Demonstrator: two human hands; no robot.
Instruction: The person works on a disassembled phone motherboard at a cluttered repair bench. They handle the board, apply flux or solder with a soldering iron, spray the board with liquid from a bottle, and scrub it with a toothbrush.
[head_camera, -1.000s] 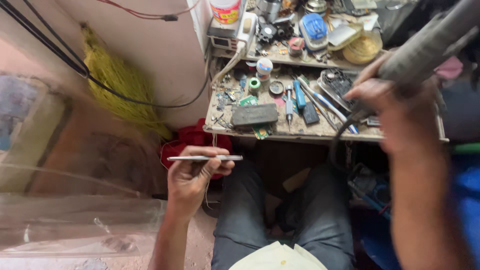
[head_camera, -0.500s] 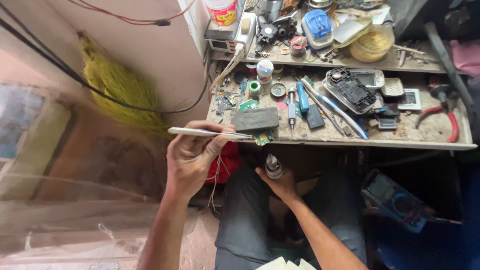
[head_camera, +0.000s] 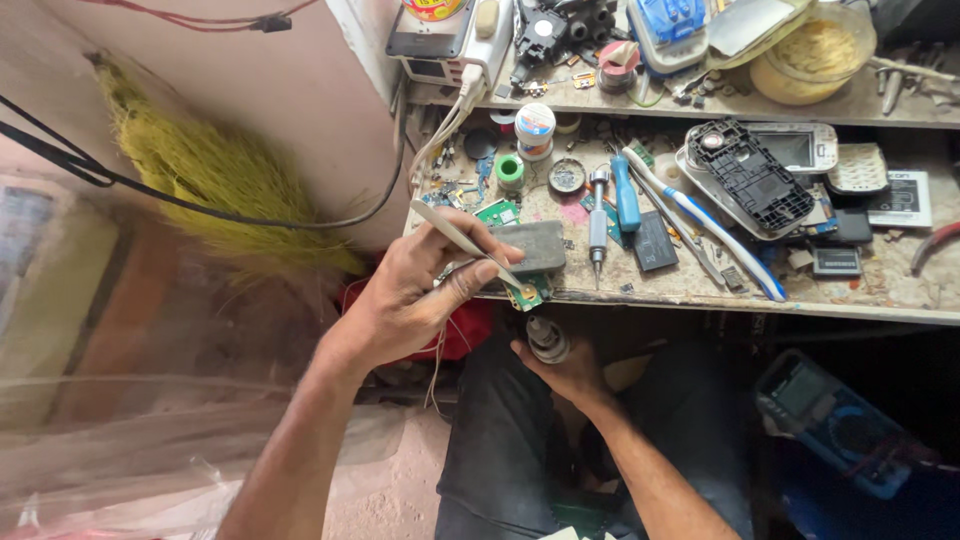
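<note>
My left hand (head_camera: 420, 295) grips a pair of silver tweezers (head_camera: 462, 241), with their tips pointing down at a small green circuit board (head_camera: 528, 293) at the front edge of the workbench (head_camera: 700, 290). Just below that edge, over my lap, my right hand (head_camera: 565, 368) holds a small round metal part (head_camera: 547, 338). A grey block (head_camera: 535, 245) lies on the bench right behind the tweezers.
The bench carries a blue-handled screwdriver (head_camera: 626, 193), a silver screwdriver (head_camera: 597, 215), a toothbrush (head_camera: 705, 225), opened phone shells (head_camera: 755, 170), batteries and tape rolls. A multimeter (head_camera: 835, 420) lies low right. A yellow broom (head_camera: 200, 170) leans against the wall at left.
My right hand dropped from the upper right, let go of a grey tool, and came under the bench edge holding the round part. My left hand raised the tweezers toward the green board.
</note>
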